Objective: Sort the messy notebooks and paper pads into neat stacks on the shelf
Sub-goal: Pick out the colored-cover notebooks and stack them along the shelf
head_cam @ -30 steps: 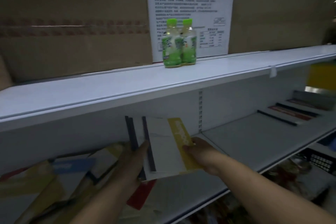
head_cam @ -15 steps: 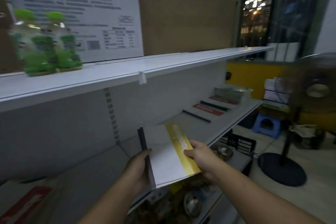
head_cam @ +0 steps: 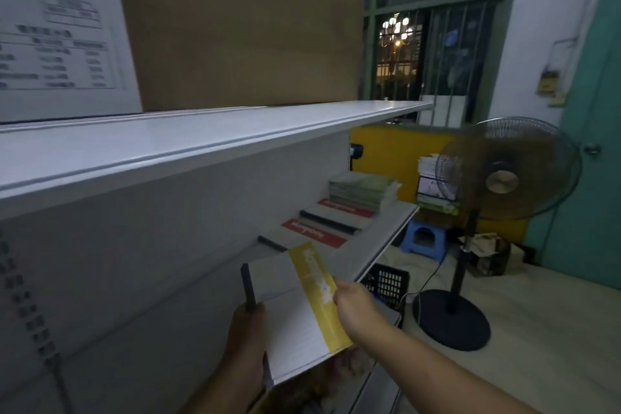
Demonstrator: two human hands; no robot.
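Shelf (head_cam: 378,243): maybe three pads (head_cam: 331,222); left hand (head_cam: 247,336), right hand (head_cam: 353,304) grip one notebook (head_cam: 289,306).

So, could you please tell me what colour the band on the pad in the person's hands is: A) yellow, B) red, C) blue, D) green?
A: the pad held between the left hand and the right hand has a yellow band along its right edge.

The upper white metal shelf (head_cam: 201,141) overhangs the lower white shelf board (head_cam: 378,240), with an open gap between. A row of grey red-banded pads (head_cam: 322,232) and a stack of green notebooks (head_cam: 364,190) fill its far back; the front strip lies bare. A grey yellow-banded pad (head_cam: 295,312), gripped by the left hand (head_cam: 247,343) and right hand (head_cam: 353,306), blocks the near side.
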